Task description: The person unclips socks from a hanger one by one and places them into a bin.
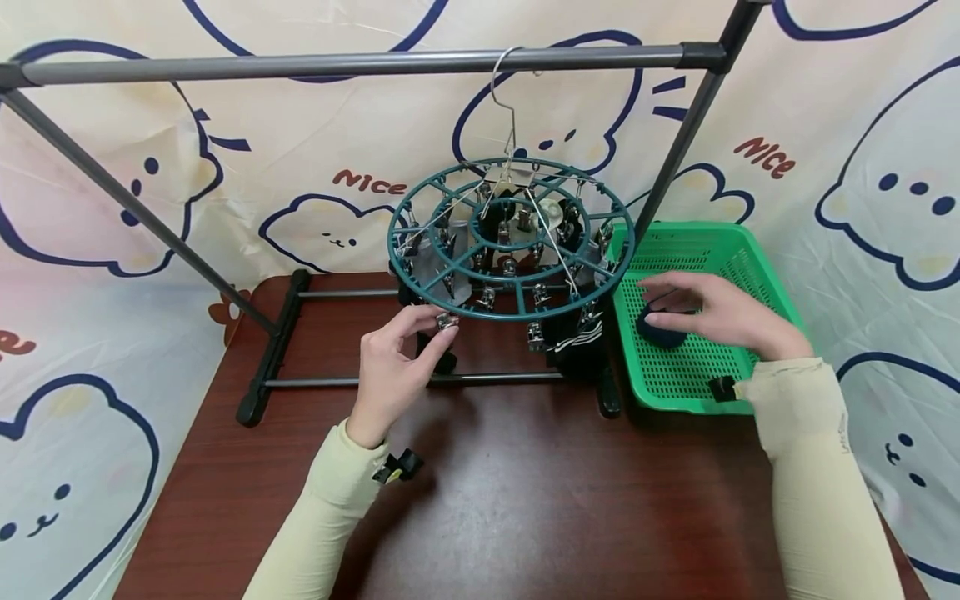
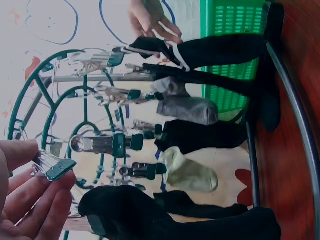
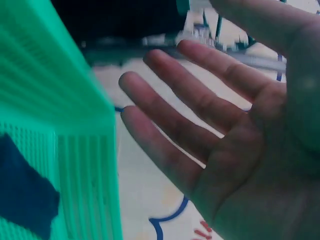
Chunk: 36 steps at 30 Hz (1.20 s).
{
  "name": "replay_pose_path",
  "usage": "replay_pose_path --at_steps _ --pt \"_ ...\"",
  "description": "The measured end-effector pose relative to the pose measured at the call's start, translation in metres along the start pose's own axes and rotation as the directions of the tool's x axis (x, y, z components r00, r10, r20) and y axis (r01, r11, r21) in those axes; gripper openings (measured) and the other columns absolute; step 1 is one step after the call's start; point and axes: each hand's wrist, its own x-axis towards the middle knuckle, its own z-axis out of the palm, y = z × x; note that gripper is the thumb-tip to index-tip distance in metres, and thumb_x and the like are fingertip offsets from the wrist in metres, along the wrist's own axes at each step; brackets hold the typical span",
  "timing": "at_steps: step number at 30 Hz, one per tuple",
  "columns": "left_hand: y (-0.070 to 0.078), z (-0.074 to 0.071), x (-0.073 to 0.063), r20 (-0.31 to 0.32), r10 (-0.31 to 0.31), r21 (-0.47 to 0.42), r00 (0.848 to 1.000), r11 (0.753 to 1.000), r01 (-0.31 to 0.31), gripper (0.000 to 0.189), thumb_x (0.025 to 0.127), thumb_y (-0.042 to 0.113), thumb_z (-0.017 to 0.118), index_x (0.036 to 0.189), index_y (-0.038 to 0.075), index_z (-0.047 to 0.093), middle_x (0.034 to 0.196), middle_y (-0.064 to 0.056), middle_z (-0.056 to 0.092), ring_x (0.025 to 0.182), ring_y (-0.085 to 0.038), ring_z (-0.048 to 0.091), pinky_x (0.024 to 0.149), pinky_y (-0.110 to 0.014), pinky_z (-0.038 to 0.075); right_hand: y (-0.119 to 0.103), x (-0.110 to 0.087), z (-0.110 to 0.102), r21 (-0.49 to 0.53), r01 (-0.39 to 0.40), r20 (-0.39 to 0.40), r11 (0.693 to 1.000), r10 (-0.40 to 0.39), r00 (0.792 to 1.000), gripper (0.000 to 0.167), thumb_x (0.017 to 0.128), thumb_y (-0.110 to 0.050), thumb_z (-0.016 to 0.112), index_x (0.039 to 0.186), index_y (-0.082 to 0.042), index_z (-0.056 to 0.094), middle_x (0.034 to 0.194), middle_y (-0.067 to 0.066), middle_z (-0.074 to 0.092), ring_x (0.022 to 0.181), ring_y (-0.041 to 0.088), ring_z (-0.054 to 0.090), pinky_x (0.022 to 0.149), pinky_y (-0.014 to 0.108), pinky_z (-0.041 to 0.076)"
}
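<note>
My left hand (image 1: 390,367) pinches a metal clip (image 2: 61,169) with green tips between thumb and fingers, at the near left edge of the round green drying hanger (image 1: 517,315). Nothing shows in the clip's tips. Over the green basket (image 1: 776,279) my right hand (image 1: 716,312) is held with fingers extended and spread, holding nothing. A dark navy sock (image 1: 660,335) lies in the basket below it. In the left wrist view several socks hang from clips: a black one with white stripes (image 2: 215,52), a grey one (image 2: 195,110), a pale green one (image 2: 192,175) and other black ones.
By its wire hook (image 1: 510,92) the hanger hangs from the grey bar (image 1: 360,63) of a rack. The rack's black feet (image 1: 273,354) stand on the brown table (image 1: 517,500). Behind is a patterned cloth (image 1: 315,133). The basket stands beside the rack's right foot.
</note>
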Motion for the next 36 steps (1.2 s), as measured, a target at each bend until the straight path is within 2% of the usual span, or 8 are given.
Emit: replay_pose_path --at_steps 4,9,14,16,25,31,34,36 --pt "-0.003 -0.005 0.002 -0.014 -0.024 0.005 1.0 1.0 0.024 0.02 0.091 0.011 0.08 0.111 0.009 0.076 0.098 -0.005 0.08 0.089 -0.007 0.073 0.082 -0.018 0.051 -0.007 -0.005 0.016 0.045 0.085 0.03 0.995 -0.086 0.996 0.053 0.1 -0.028 0.071 0.148 -0.013 0.055 0.138 0.012 0.066 0.124 0.032 0.065 0.102 0.043 0.055" --pt "-0.009 -0.01 0.004 -0.029 -0.047 0.022 0.998 0.999 0.048 0.023 0.091 0.013 0.081 0.114 0.009 0.075 0.102 -0.005 0.08 0.092 -0.012 0.074 0.092 -0.019 0.052 -0.015 -0.006 0.035 0.093 0.154 0.053 0.984 -0.159 0.986 0.054 0.099 -0.026 0.072 0.149 -0.015 0.055 0.142 0.006 0.064 0.125 0.025 0.064 0.103 0.032 0.053" --pt "-0.015 -0.015 0.006 -0.043 -0.069 0.025 0.997 0.997 0.071 0.025 0.092 0.014 0.08 0.116 0.007 0.074 0.104 -0.006 0.079 0.096 -0.018 0.074 0.096 -0.019 0.051 -0.024 -0.001 0.055 0.154 0.191 0.066 0.969 -0.203 0.977 0.057 0.098 -0.024 0.073 0.151 -0.016 0.053 0.143 0.006 0.063 0.126 0.023 0.063 0.106 0.046 0.051" --pt "-0.017 -0.016 0.008 -0.042 -0.081 0.031 0.996 0.996 0.082 0.025 0.093 0.015 0.079 0.116 0.007 0.074 0.105 -0.006 0.079 0.097 -0.018 0.073 0.096 -0.019 0.05 -0.026 0.002 0.063 0.189 0.193 0.068 0.963 -0.209 0.975 0.058 0.098 -0.022 0.073 0.152 -0.015 0.051 0.145 0.008 0.061 0.127 0.025 0.063 0.106 0.053 0.05" --pt "-0.025 -0.022 0.017 -0.052 -0.119 0.053 0.991 0.991 0.122 0.025 0.095 0.019 0.077 0.118 0.01 0.074 0.107 -0.005 0.078 0.097 -0.012 0.072 0.089 -0.02 0.05 -0.033 0.013 0.095 0.327 0.162 0.093 0.931 -0.202 0.975 0.07 0.096 -0.018 0.076 0.158 -0.016 0.042 0.151 0.013 0.05 0.133 0.03 0.057 0.107 0.042 0.052" --pt "-0.03 -0.025 0.022 -0.073 -0.129 0.061 0.989 0.989 0.133 0.022 0.096 0.02 0.076 0.117 0.013 0.076 0.106 -0.003 0.078 0.096 -0.005 0.069 0.089 -0.019 0.049 -0.045 0.016 0.118 0.396 0.146 0.074 0.906 -0.19 0.979 0.076 0.095 -0.017 0.077 0.16 -0.014 0.037 0.152 0.015 0.047 0.134 0.032 0.056 0.108 0.041 0.052" --pt "-0.032 -0.027 0.024 -0.078 -0.127 0.063 0.989 0.989 0.132 0.023 0.096 0.02 0.076 0.117 0.013 0.076 0.105 -0.004 0.079 0.097 -0.006 0.069 0.089 -0.019 0.048 -0.054 0.018 0.133 0.393 0.134 0.062 0.91 -0.172 0.983 0.076 0.095 -0.019 0.078 0.159 -0.012 0.038 0.155 0.015 0.047 0.136 0.033 0.055 0.11 0.044 0.05" --pt "-0.032 -0.028 0.024 -0.08 -0.133 0.063 0.988 0.988 0.138 0.023 0.097 0.022 0.076 0.118 0.013 0.075 0.106 -0.004 0.079 0.098 -0.008 0.069 0.09 -0.02 0.048 -0.058 0.021 0.144 0.351 0.117 0.052 0.929 -0.144 0.988 0.073 0.095 -0.025 0.077 0.157 -0.012 0.041 0.156 0.012 0.049 0.139 0.032 0.054 0.113 0.048 0.046"
